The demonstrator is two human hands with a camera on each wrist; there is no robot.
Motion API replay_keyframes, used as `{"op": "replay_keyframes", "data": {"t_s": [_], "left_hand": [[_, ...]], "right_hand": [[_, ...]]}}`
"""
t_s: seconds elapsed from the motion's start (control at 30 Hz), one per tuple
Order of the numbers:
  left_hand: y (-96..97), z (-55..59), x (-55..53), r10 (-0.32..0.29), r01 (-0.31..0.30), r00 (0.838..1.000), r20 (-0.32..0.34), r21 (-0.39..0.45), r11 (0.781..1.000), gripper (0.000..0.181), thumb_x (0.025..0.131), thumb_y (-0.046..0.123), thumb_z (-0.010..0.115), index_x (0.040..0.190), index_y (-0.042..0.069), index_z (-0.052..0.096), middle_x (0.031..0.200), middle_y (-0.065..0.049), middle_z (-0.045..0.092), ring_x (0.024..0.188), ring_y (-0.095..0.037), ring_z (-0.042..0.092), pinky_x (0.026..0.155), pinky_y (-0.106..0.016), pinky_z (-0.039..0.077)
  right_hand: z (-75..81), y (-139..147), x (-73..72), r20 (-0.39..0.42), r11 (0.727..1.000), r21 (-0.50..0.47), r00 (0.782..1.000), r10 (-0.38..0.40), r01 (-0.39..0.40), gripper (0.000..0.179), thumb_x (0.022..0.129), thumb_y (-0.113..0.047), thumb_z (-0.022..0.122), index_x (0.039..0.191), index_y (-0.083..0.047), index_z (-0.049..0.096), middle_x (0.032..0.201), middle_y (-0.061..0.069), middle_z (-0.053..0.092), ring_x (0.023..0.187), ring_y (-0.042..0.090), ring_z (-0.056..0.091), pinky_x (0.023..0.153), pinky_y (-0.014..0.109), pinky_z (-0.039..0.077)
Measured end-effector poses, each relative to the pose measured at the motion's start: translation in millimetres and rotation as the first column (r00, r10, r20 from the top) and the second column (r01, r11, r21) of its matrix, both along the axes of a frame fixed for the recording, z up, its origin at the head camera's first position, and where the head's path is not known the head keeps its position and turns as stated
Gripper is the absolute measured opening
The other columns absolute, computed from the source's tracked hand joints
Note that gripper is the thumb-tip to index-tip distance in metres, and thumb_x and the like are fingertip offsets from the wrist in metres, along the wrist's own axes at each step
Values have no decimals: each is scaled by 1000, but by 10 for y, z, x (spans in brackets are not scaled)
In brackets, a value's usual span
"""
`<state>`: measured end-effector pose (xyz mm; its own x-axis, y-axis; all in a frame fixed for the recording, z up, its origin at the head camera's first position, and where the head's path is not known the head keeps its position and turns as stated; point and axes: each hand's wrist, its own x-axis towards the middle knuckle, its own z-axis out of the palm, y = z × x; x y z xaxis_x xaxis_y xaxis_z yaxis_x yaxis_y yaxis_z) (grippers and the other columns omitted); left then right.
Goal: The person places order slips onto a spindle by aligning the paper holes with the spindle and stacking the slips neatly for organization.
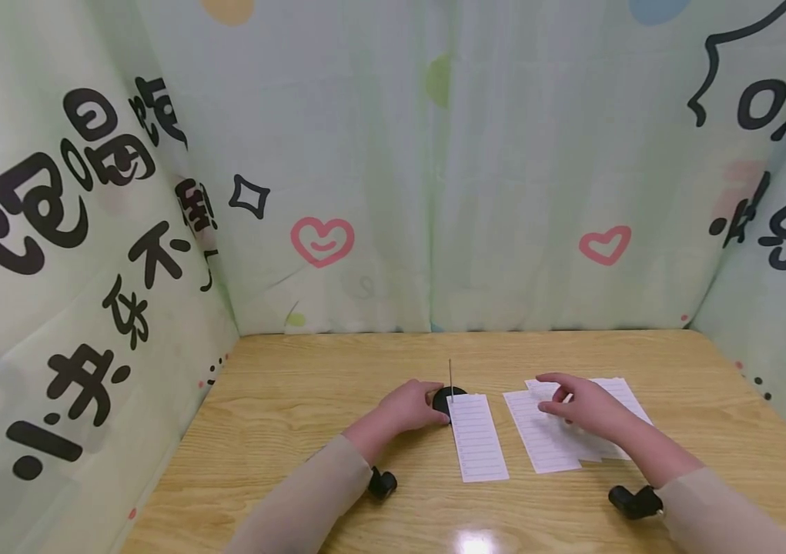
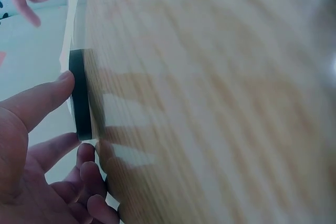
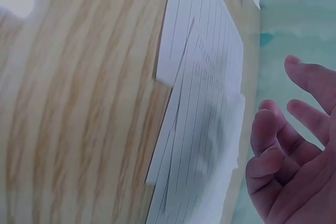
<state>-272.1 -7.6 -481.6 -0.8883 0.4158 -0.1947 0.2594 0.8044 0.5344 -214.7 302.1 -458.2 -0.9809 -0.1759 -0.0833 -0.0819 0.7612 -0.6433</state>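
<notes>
Papers (image 1: 559,442), in the head view, lay overlapping on the table (image 1: 282,400) to the right of the black stand (image 1: 439,402). Their long axes ran from near to far, the far ends slanting toward the stand's side. The right hand (image 1: 590,408) was the nearer one, above them, its fingers directed toward the stand. The left hand (image 1: 415,406) was at the stand's left side. A single slip (image 1: 479,440) reached from the stand toward the person, its far corner beside the upright spike (image 1: 451,377); I could not tell whether it was pierced.

In the left wrist view, thumb and forefinger pinched the stand's rim, the other fingers bent just beside it.

In the right wrist view, the fingers were loosely bent, held nothing and showed apart from the papers.
</notes>
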Motion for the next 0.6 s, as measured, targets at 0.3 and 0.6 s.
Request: {"op": "replay_keyframes", "data": {"t_s": [0.3,0.6], "left_hand": [[5,-1,1,11,-11,1000,-7,-13,1000,66,83,34,81,142,19,56,95,0,59,84,-15,51,78,-31,46],[15,3,17,22,-22,1000,1,-13,1000,66,83,35,81,142,19,56,97,0,59,85,-15,51,80,-32,46]], "right_hand": [[13,208,46,-34,1000,24,999,-15,16,59,90,-26,74,137,2,52,85,2,57,65,18,53,53,28,36],[-6,334,-14,-22,999,44,999,-28,29,61,91,-27,72,137,5,50,88,5,57,66,18,53,54,29,39]]}}
